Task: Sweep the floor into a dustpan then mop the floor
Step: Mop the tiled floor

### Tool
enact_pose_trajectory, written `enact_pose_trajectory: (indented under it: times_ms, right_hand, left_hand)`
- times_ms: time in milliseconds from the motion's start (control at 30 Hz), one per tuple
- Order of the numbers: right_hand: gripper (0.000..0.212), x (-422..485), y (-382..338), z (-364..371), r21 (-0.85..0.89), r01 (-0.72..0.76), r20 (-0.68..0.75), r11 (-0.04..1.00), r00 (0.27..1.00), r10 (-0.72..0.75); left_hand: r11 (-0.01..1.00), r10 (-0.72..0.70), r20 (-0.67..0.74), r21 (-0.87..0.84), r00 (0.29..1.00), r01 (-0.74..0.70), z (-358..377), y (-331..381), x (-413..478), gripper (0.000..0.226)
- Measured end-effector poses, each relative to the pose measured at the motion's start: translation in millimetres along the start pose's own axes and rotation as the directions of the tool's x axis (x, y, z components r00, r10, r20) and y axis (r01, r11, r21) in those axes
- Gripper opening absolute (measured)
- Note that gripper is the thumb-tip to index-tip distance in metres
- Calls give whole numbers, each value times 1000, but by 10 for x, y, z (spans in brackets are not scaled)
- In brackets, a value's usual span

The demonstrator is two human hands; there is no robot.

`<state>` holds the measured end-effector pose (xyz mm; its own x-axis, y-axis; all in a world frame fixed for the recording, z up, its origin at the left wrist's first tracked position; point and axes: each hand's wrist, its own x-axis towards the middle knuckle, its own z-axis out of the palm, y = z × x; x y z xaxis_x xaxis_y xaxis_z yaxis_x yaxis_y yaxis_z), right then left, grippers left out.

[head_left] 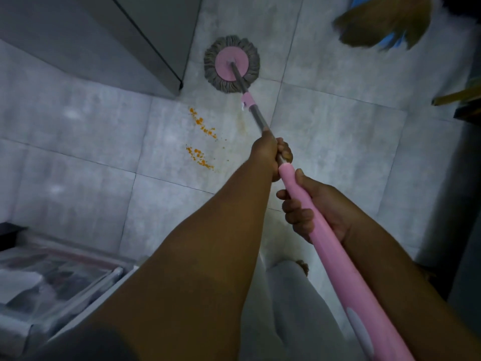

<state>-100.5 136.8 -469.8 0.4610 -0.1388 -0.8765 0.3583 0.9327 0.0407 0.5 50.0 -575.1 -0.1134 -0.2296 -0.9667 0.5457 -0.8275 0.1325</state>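
The mop (231, 64) is lying flat on the floor (338, 126) by the cabinet (104, 35), so its strings can wipe. The left hand (269, 157) and right hand (315, 212) are gripping the pole (256, 118), one ahead for pushing; crumbs (201, 138) are lying just beside it.

Hands (269, 155) (316, 213) around mop (256, 117), orange crumbs (203, 127) beside

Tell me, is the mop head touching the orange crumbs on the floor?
Apart. The head view shows a strip of bare tile between the mop head and the nearest orange crumbs.
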Motion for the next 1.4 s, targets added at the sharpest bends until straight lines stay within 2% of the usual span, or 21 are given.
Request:
enact_pose_trajectory:
  times_ms: [233,433,633,767,967,1100,1233,1400]
  right_hand:
    - [49,651,-815,591,-64,10,50,998,999,-7]
    - [51,797,-925,686,-52,19,51,998,999,-16]
    - [49,551,-451,227,-86,62,14,994,998,-61]
    - [48,165,87,-307,-94,52,28,994,998,-49]
    - [50,-616,988,-1038,-60,6,-45,998,999,-9]
    - [51,-1135,1508,-1379,-18,-45,-43,999,998,44]
    - [52,-1238,1636,-1401,6,-43,-61,999,997,43]
    - [52,-863,1328,-1124,-13,-20,-79,1000,997,19]
  left_hand:
    - [996,71,-27,-55,997,-73,45,1136,424,54]
    - [998,55,-56,-12,997,-55,45,1339,459,56]
    - [998,51,-36,-22,998,-52,9,641,358,53]
    - [998,43,-16,-42,999,-44,-12,-195,186,53]
    - [998,-39,-13,-40,999,38,-56,-1502,-365,53]
    - [996,-88,-5,15,996,88,-84,-2250,-742,52]
    - [994,-109,2,26,994,109,-148,-2374,-782,52]
    - [996,-74,20,41,997,73,-179,-1904,-456,52]
